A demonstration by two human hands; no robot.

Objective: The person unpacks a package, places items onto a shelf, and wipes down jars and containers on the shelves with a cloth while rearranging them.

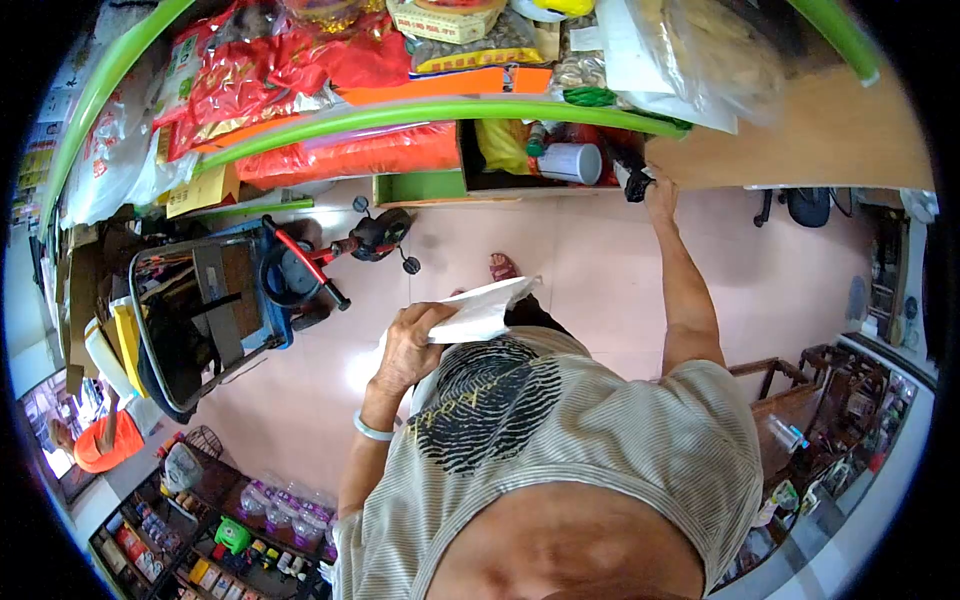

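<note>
My left hand [408, 345], a pale bracelet on its wrist, is closed around a white flat piece [480, 312] that looks like folded paper or a thin bag, held in front of my shirt. My right arm reaches out to the counter, where my right hand [660, 197] is closed at a crumpled black plastic bag [634, 180]. This bag lies over the right end of an open box or drawer [480, 183]. Inside that are a white cylindrical container [570, 163], a yellow bag [502, 146] and a small green-capped bottle [536, 138].
Packaged goods in red bags [260, 60] fill the counter behind a green rail [430, 108]. A folding chair [200, 310] and a scooter-like frame [340, 245] stand on the left. Stocked shelves [210, 530] are at lower left. A person in orange [108, 442] is at far left.
</note>
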